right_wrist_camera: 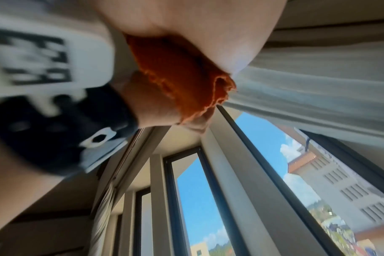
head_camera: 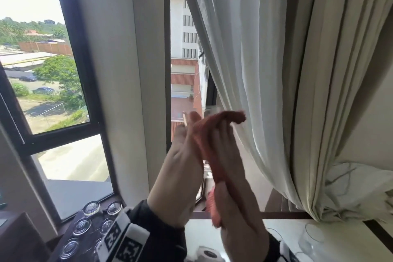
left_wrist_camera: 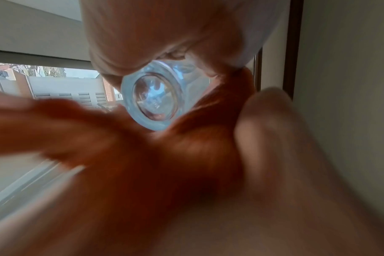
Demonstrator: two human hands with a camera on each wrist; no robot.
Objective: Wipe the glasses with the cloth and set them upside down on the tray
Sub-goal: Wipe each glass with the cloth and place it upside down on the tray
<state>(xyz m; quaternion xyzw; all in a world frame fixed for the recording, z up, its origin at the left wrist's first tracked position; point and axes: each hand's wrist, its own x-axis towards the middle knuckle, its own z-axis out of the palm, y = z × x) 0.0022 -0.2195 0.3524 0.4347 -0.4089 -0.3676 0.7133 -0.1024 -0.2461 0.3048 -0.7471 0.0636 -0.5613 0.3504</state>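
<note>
In the head view both hands are raised before the window (head_camera: 63, 74), pressed together around an orange cloth (head_camera: 210, 144); the left hand (head_camera: 180, 168) stands upright with fingers pointing up, and the right hand (head_camera: 236, 195) lies against it, its fingers clasped over the cloth; the glass itself is hidden here between palms and cloth. Low on the left, a dark tray (head_camera: 70, 234) carries 7 visible glasses (head_camera: 91, 208) set upside down, bases up. Low on the right, another clear glass (head_camera: 312, 238) sits on a white table (head_camera: 344, 240), beside a pale curtain (head_camera: 276, 70). In the left wrist view the left hand (left_wrist_camera: 156, 32) grips the glass (left_wrist_camera: 156, 95), fingers wrapped around its side, thick base facing the camera, while the cloth (left_wrist_camera: 175, 152) bunches blurred against the glass under the right hand (left_wrist_camera: 281, 138). In the right wrist view the right hand (right_wrist_camera: 208, 31) clenches the cloth (right_wrist_camera: 182, 76), a frayed edge hanging out, with the left wrist's black strap (right_wrist_camera: 61, 117) just beside it
</note>
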